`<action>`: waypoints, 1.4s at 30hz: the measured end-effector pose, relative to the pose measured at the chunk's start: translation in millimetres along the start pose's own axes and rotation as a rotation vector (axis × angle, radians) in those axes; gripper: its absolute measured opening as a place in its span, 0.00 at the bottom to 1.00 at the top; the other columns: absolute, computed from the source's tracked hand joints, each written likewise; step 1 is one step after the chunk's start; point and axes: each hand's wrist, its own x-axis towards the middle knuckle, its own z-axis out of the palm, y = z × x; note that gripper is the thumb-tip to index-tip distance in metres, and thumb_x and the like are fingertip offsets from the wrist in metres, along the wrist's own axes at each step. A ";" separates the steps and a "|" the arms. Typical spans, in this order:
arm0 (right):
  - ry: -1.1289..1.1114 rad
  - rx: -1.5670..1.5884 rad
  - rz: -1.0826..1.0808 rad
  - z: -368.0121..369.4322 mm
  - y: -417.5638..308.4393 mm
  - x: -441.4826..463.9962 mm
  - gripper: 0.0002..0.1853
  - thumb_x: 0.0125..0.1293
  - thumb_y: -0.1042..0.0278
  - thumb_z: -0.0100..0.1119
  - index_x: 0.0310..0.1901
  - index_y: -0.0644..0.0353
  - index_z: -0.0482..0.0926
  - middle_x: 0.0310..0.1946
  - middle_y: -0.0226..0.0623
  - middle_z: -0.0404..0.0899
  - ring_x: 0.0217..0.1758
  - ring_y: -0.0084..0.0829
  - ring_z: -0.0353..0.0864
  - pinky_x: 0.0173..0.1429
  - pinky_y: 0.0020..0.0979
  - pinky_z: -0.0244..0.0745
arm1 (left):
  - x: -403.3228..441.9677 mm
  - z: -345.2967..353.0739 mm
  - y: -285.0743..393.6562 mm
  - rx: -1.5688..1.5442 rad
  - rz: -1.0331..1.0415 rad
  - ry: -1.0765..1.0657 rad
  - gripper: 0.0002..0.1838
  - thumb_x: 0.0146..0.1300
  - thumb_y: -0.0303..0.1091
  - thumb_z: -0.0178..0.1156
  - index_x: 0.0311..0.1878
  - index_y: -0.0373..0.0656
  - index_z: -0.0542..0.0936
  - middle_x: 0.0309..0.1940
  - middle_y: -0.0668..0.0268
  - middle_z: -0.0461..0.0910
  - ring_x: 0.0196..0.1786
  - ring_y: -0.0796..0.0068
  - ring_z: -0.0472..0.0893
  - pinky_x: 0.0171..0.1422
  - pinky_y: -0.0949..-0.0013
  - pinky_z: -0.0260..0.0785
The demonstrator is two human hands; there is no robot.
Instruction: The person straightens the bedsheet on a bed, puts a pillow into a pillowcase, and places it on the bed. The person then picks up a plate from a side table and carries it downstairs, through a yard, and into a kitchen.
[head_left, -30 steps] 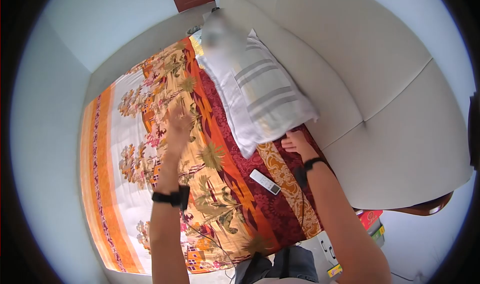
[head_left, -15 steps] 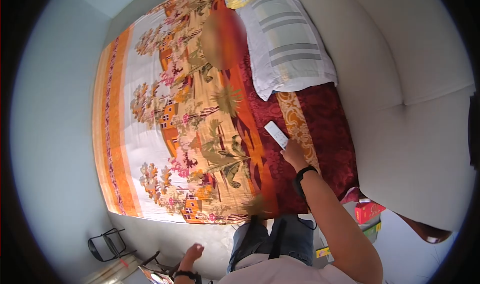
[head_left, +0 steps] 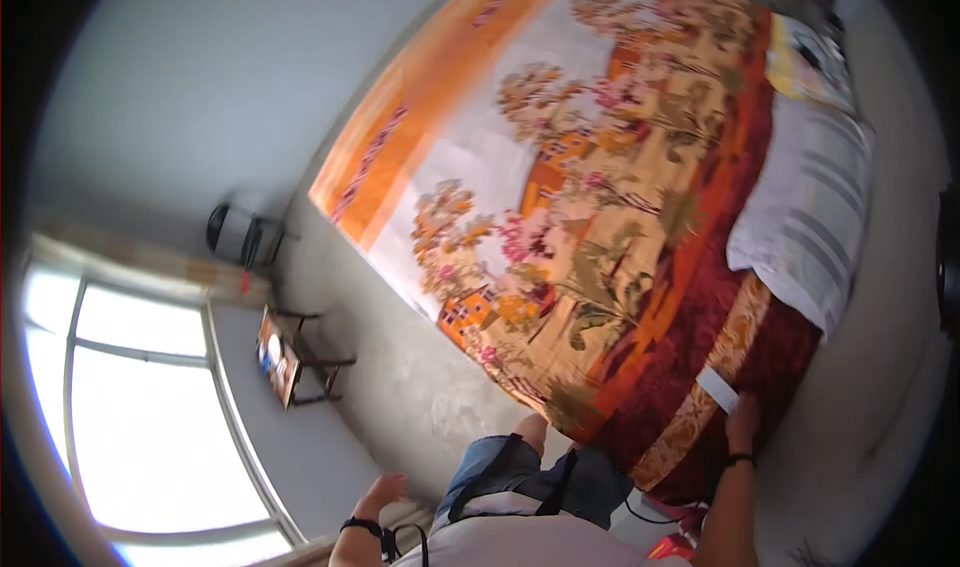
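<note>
My right hand (head_left: 742, 419) is closed on the near end of a white remote control (head_left: 717, 390), above the dark red and gold part of the bedspread (head_left: 620, 217). My left hand (head_left: 385, 489) hangs at the lower left, away from the bed, with its fingers partly curled; whether they are closed is too blurred to tell. A striped grey and white pillow (head_left: 815, 202) lies at the right side of the bed, beyond the remote.
A window (head_left: 160, 407) fills the lower left. Near it stand a small table (head_left: 283, 358) with things on it and a black chair (head_left: 240, 235). A yellow cloth item (head_left: 795, 67) lies past the pillow. Something red (head_left: 670, 547) is by my right arm.
The view has turned left toward the window. My right hand has left the pillow's edge and taken hold of the remote. My left hand has dropped from over the bed to my side.
</note>
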 end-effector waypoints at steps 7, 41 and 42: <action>-0.041 0.023 -0.053 -3.6 28.0 6.0 0.26 0.51 0.76 0.57 0.54 0.64 0.66 0.48 0.52 0.69 0.54 0.51 0.69 0.58 0.43 0.66 | -8.0 49.3 -14.4 0.275 0.303 -0.072 0.12 0.64 0.36 0.47 0.39 0.41 0.77 0.31 0.64 0.78 0.31 0.74 0.79 0.38 0.71 0.74; -1.011 0.104 -0.261 0.6 -609.4 -71.6 0.09 0.61 0.65 0.52 0.39 0.59 0.75 0.30 0.40 0.79 0.29 0.34 0.80 0.33 0.34 0.77 | 83.6 -29.2 -239.0 -0.918 -0.362 0.281 0.19 0.61 0.42 0.52 0.50 0.40 0.77 0.41 0.55 0.80 0.45 0.61 0.80 0.52 0.63 0.70; -1.014 0.054 -0.280 -4.4 -630.6 -67.7 0.09 0.61 0.65 0.52 0.40 0.59 0.75 0.30 0.40 0.79 0.29 0.34 0.80 0.33 0.34 0.77 | 83.1 -43.0 -232.0 -0.976 -0.355 0.246 0.19 0.62 0.42 0.51 0.50 0.39 0.76 0.37 0.58 0.81 0.37 0.67 0.81 0.45 0.65 0.72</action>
